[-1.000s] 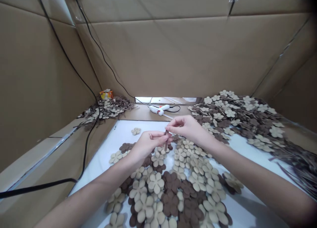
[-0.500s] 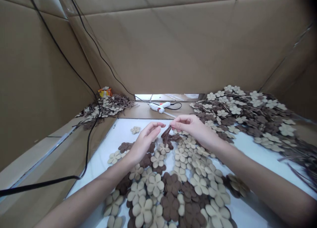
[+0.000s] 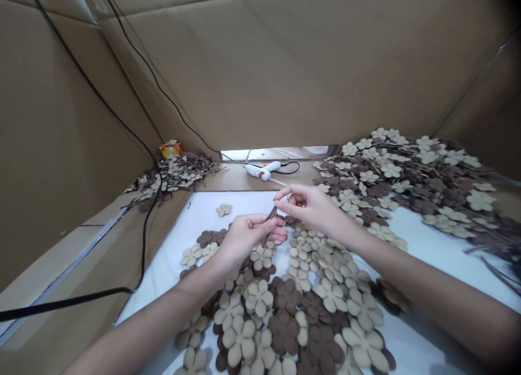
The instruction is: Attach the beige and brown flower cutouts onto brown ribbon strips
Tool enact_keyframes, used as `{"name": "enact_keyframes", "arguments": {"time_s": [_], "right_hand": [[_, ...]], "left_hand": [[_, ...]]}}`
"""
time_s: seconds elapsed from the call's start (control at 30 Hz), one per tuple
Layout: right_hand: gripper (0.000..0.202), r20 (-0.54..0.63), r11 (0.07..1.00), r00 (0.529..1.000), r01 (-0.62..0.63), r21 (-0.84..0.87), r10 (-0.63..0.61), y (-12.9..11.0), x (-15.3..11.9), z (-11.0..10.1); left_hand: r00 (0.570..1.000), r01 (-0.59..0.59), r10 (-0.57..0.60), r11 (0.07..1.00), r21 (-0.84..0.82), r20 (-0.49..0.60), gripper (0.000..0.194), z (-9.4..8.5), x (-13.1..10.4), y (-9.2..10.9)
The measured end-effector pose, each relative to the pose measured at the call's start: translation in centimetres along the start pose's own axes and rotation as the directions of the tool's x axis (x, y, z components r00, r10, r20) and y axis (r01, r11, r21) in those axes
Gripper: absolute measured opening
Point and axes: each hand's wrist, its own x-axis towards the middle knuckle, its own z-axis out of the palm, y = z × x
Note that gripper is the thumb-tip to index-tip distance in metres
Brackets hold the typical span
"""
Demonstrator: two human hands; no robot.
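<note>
A narrow brown strip (image 3: 267, 239) with lighter stitch-like lines runs between my two hands. My left hand (image 3: 252, 231) pinches it between thumb and fingers, low over the flowers. Just above and to the right, my right hand (image 3: 303, 202) holds the strip's upper end at its fingertips. Under the hands lie many flat five-petal flowers, such as a beige flower (image 3: 262, 257) just below the strip and a dark brown flower (image 3: 284, 331) nearer me. Some overlap in layers on the white board (image 3: 179, 234).
A white glue gun (image 3: 264, 171) lies beyond the board, its black cord (image 3: 160, 87) running up the cardboard wall. A large flower pile (image 3: 407, 171) stands at right, with brown strips (image 3: 500, 261) beside it. Another pile (image 3: 175, 174) sits at left near an orange-yellow packet (image 3: 171, 148).
My left hand has moved right and closed on the strip, which hung from my right hand alone before. The strip's loop is no longer visible. The view has shifted slightly.
</note>
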Motion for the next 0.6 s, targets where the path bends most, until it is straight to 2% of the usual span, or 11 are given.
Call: {"name": "enact_keyframes", "arguments": {"time_s": [0.1,0.23,0.43,0.6], "right_hand": [[0.03,0.03,0.999,0.999,-0.032,0.037,0.031,0.3,0.1,0.0],[0.031,0.088,0.972,0.992,-0.108,0.209,0.091,0.3,0.3,-0.1],[0.028,0.033,0.923,0.991,-0.136,0.359,0.133,0.1,0.5,-1.2],[0.027,0.035,0.885,0.986,-0.162,0.437,0.163,0.3,0.5,-1.4]], "left_hand": [[1.0,0.011,-0.011,1.0,0.029,0.0,0.026,0.0,0.0,-0.1],[0.999,0.045,-0.045,0.998,0.033,0.009,0.026,0.0,-0.1,-0.1],[0.988,0.138,-0.137,0.99,-0.025,0.067,0.025,0.0,-0.4,-0.1],[0.992,0.121,-0.121,0.993,0.009,0.03,0.026,0.4,-0.4,-0.3]]}}
